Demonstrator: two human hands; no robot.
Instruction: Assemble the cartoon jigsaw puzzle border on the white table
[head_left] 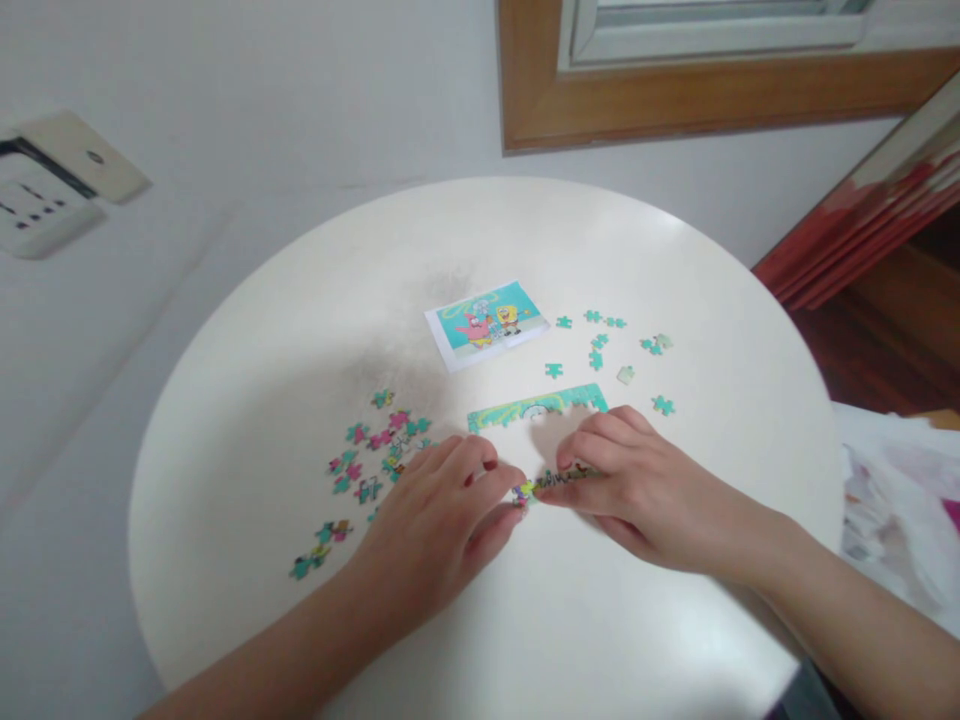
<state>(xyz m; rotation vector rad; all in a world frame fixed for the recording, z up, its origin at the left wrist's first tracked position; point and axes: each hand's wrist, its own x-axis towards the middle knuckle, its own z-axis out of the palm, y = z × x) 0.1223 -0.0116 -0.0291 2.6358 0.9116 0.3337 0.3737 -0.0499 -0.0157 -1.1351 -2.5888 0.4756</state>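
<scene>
— Grip by grip, how do the person's hands stand?
— Thumb and forefinger of the left grip point(442, 510) are pinched on the left end of a short multicoloured strip of joined cardboard puzzle pieces point(556, 481); the right grip point(637, 480) is clenched on the rest of that strip, fingers on top, thumb beneath.
— Where is the strip?
— Low over the round white table point(225, 560), between the two hands, just in front of a partly built teal-edged puzzle section point(525, 410); whether it rests on the table cannot be told.
— And around them?
— A small rectangular cartoon reference picture point(487, 323) lies beyond the section; loose pink and teal pieces point(375, 450) are scattered beside the left grip; loose teal pieces point(600, 345) lie further back on the right; a white wall socket plate point(45, 195) sits on the wall at left.
</scene>
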